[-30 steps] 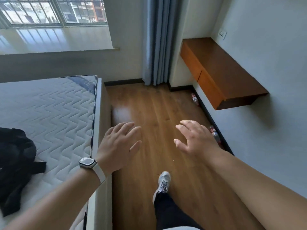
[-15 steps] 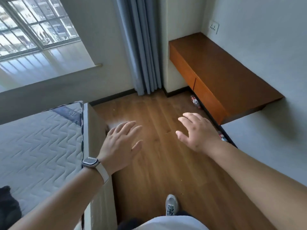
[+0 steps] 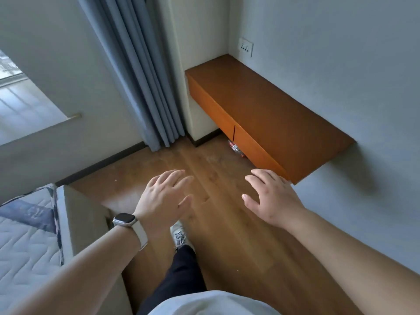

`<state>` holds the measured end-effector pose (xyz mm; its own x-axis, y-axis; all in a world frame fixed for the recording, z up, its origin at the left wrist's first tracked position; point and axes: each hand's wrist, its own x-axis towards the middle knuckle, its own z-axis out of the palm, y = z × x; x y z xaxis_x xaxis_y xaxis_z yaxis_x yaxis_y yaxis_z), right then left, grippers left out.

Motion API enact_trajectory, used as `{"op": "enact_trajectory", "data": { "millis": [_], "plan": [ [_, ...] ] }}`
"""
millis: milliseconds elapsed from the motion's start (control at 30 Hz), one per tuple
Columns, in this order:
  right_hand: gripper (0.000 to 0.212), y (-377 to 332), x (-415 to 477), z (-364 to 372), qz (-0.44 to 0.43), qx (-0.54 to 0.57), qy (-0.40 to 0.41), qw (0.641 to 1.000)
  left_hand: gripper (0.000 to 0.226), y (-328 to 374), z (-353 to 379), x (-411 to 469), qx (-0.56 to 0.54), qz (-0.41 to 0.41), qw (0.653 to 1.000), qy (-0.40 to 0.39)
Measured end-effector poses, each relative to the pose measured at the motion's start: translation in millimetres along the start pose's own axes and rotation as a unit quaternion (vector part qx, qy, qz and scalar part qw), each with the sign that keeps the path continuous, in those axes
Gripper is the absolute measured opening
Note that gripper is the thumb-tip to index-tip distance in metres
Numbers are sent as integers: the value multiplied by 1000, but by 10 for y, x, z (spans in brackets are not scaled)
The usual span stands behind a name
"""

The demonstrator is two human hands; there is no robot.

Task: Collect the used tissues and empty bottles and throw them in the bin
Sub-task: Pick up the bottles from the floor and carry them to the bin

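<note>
Head view: left hand [image 3: 162, 196], right hand [image 3: 271, 197] spread, empty, above floor [image 3: 227, 223].

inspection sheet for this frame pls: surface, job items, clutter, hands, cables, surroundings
Surface: wooden floor, mostly bare, a few small specks.
Job's things: one bottle with a red label lying on the floor, partly under the wall-mounted cabinet; no tissues and no bin seen.
Clutter: nothing seen on the cabinet top.
Hands: left hand and right hand both open, palms down, holding nothing, above the floor; smartwatch on the left wrist.
Cables: nothing seen; a wall socket above the cabinet has nothing plugged in.
Surroundings: bare mattress at left, grey curtain in the corner, window sill at far left.
</note>
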<state>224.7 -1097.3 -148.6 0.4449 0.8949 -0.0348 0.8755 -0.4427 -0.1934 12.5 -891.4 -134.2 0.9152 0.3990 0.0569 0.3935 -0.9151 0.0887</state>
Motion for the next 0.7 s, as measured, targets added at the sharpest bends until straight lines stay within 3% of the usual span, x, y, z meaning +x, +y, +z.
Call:
{"op": "enact_trajectory", "data": {
  "millis": [433, 700],
  "plan": [
    [53, -119, 2745, 499, 62, -8, -24, 998, 47, -2034, 1018, 2281, -59, 74, 995, -22],
    [53, 200, 3575, 1814, 101, 34, -78, 991, 41, -2483, 2430, 3086, -98, 70, 991, -54]
  ]
}}
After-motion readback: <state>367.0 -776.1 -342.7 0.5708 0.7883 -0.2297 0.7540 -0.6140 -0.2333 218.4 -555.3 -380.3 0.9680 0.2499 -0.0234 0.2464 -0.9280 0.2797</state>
